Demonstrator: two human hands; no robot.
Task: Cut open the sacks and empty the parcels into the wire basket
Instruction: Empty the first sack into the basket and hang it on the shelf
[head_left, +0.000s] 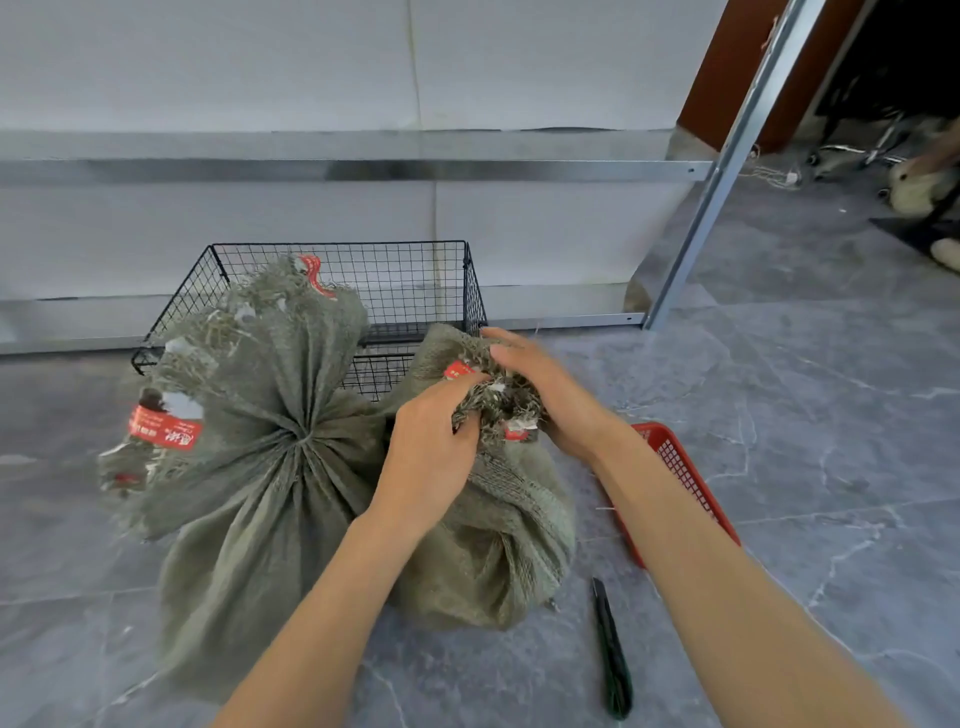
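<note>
Both the left hand and right hand grip the frayed mouth of the right sack, just this side of the basket, apparently pulling it open; lifting and tipping it in likely comes next.

The parcels inside both sacks are hidden by the woven cloth. The frayed mouth of the smaller sack is largely covered by the left hand and right hand that grip it, so whether it is tied or cut cannot be told. At its nine o'clock, the larger sack has a blurred left flap, and the print on its red label is unreadable. Both sacks screen the near wall of the wire basket at twelve o'clock. The right forearm covers much of the red tray at three o'clock. Whether the blade of the knife at five o'clock is out cannot be told. Both forearms run off the bottom edge. Pale shapes at the frame's two o'clock are cut by the right edge.
</note>
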